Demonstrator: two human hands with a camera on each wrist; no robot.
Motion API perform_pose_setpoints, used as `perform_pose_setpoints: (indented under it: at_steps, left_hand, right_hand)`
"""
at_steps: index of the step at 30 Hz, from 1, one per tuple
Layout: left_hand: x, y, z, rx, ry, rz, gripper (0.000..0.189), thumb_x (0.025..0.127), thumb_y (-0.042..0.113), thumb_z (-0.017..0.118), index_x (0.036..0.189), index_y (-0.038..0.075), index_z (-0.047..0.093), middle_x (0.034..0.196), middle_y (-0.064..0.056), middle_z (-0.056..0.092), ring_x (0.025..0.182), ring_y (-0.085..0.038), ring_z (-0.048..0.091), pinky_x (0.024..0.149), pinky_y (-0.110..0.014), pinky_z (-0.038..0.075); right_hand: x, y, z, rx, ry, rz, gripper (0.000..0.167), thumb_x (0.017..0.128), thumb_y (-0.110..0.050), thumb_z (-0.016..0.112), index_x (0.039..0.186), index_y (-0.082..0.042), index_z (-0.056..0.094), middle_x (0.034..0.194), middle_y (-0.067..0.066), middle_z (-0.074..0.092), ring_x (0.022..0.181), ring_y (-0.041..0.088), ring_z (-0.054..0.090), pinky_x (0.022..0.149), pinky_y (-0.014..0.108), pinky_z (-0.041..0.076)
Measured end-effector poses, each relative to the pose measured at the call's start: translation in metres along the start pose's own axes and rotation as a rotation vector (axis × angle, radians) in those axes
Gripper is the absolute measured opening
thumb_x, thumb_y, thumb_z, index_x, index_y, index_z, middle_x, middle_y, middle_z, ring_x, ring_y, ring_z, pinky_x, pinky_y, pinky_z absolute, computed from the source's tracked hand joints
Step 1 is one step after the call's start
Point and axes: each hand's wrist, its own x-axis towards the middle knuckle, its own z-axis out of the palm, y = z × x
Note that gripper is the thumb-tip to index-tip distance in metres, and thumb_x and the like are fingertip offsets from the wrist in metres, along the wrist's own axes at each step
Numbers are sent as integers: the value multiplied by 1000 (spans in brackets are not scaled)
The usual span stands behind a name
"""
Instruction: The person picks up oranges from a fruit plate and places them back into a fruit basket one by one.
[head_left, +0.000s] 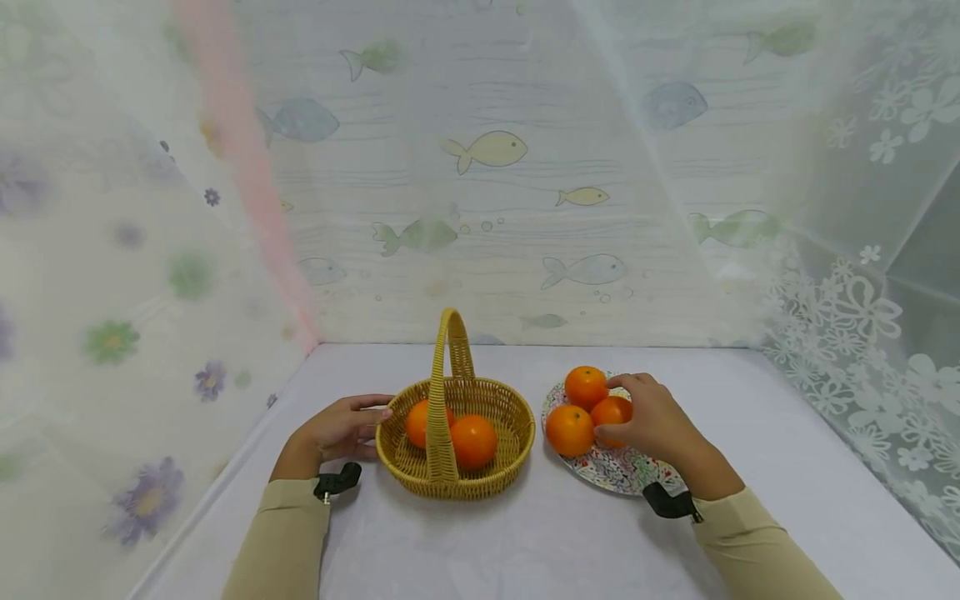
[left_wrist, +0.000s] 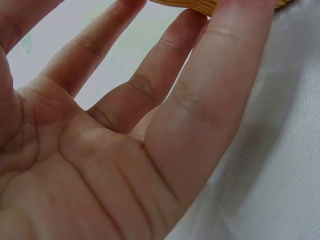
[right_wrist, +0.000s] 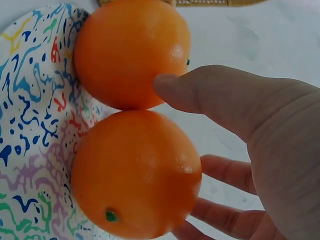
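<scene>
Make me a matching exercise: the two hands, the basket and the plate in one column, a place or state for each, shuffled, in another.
Things
1. Left hand
2. Right hand
3. Wicker basket
4. Plate

Places or states
A. Has two oranges inside
B. Covered in a multicoloured pattern
C. At the basket's left side
D. At the group of three oranges

Pairs: 1-C, 2-D, 3-A, 4-B

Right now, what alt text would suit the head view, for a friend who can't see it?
A person's left hand touches a basket holding two oranges; the right hand is at one of three oranges on a patterned plate. Basket and plate sit on a white table before a fish-print curtain.
</scene>
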Motion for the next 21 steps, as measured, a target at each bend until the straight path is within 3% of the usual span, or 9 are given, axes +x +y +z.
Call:
perform_pose_setpoints:
  at_steps: [10, 21]
  left_hand:
    - [0, 2, -2, -6, -21, 0, 67, 99, 29, 72, 156, 6, 43, 131, -9, 68, 111, -24, 71, 90, -52, 61]
    - [0, 0, 0, -9, -2, -3, 67, 99, 30, 72, 155, 6, 45, 132, -10, 69, 112, -25, 71, 91, -52, 60]
  right_hand:
    - [7, 11, 6, 24, -38, 29, 76, 80, -36, 88, 141, -6, 56, 141, 22, 55, 119, 37, 58, 103, 62, 51]
    - [5, 9, 9, 32, -63, 65, 79, 78, -36, 89, 142, -6, 55, 136, 19, 57, 113, 33, 59, 96, 58, 56]
